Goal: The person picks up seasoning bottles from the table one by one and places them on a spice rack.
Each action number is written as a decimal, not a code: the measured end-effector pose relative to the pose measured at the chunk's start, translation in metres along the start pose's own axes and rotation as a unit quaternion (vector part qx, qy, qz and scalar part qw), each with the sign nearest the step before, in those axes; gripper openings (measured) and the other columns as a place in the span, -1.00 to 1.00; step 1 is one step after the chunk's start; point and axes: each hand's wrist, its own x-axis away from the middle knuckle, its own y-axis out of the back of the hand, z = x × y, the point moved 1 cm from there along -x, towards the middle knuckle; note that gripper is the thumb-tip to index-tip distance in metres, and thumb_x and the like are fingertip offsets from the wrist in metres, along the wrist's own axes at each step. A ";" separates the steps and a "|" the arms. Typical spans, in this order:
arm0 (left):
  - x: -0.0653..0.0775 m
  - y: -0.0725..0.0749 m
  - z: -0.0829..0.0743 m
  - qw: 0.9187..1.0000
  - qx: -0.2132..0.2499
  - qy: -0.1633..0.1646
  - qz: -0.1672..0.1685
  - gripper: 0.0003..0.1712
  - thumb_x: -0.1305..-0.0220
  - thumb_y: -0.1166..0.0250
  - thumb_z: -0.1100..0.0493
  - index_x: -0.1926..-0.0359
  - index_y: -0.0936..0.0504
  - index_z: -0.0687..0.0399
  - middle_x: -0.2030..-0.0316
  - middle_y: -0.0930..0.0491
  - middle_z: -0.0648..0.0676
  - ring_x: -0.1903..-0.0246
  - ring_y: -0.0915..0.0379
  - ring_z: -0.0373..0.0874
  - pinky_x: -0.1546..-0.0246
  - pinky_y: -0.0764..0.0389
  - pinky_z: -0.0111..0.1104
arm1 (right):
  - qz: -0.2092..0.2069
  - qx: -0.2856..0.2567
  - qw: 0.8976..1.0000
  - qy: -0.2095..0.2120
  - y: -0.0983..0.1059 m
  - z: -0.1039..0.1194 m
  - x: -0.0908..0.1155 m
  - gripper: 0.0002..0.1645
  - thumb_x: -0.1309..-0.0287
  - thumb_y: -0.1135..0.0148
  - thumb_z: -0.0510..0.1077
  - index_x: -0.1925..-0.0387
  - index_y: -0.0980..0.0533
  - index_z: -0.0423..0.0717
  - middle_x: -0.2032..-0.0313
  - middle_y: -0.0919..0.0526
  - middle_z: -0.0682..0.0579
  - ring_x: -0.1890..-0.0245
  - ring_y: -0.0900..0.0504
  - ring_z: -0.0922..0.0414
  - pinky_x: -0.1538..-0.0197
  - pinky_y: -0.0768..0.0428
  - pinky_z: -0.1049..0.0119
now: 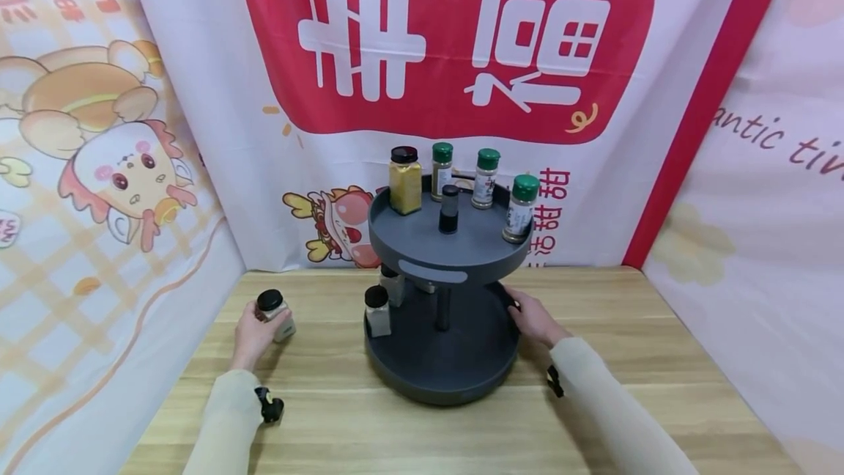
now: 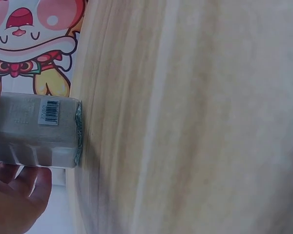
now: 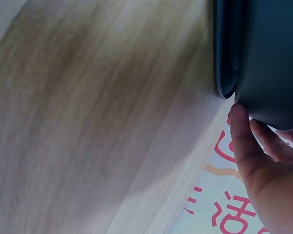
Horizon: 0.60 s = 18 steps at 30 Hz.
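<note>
In the head view my left hand [image 1: 253,334] grips a clear seasoning jar [image 1: 285,326] with a black lid, at the table's left side. The left wrist view shows the jar's barcode side [image 2: 34,126]; whether its base touches the table I cannot tell. A dark grey two-tier turntable rack [image 1: 448,380] stands mid-table. My right hand [image 1: 532,316] holds the right rim of its lower tier, with the thumb [image 3: 241,129] against the wall in the right wrist view. Two black-lidded jars, one in front [image 1: 379,316] and one behind [image 1: 393,289], stand at the lower tier's left.
The upper tier [image 1: 422,244] carries a yellow-filled jar [image 1: 405,185], a small dark-topped bottle [image 1: 448,211] and three green-capped shakers, one at the right edge [image 1: 519,215]. Printed cloths, such as the red-and-white one [image 1: 448,42], hang behind and beside the wooden table [image 1: 316,402].
</note>
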 end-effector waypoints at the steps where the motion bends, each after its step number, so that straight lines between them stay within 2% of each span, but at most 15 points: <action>1: 0.000 0.000 0.000 1.000 -0.002 0.001 0.001 -0.16 -0.23 -0.27 -0.10 -0.28 -0.17 0.39 -0.17 -0.28 0.46 -0.18 -0.21 0.32 -0.17 -0.24 0.08 | -0.001 -0.002 1.000 0.001 0.000 0.000 0.000 -0.43 -0.27 0.02 -0.40 -0.31 -0.20 -0.42 -0.25 -0.30 -0.35 -0.24 -0.28 -0.22 -0.26 -0.22 -0.08; 7: -0.001 0.000 -0.002 1.000 -0.012 -0.003 0.002 -0.21 -0.24 -0.25 -0.12 -0.21 -0.21 0.40 -0.12 -0.32 0.47 -0.13 -0.26 0.32 -0.13 -0.29 0.08 | -0.004 0.004 1.000 0.005 0.002 0.001 0.001 -0.42 -0.27 0.01 -0.40 -0.31 -0.19 -0.43 -0.25 -0.30 -0.35 -0.24 -0.29 -0.23 -0.26 -0.22 -0.09; 18: 0.002 -0.004 -0.003 0.999 -0.024 -0.017 -0.022 -0.28 -0.21 -0.29 -0.11 -0.11 -0.30 0.37 -0.02 -0.42 0.44 -0.01 -0.36 0.28 0.00 -0.38 0.06 | -0.012 0.008 1.000 0.016 0.002 0.004 0.005 -0.42 -0.24 -0.02 -0.42 -0.29 -0.23 -0.43 -0.20 -0.36 -0.37 -0.20 -0.35 -0.23 -0.22 -0.28 -0.09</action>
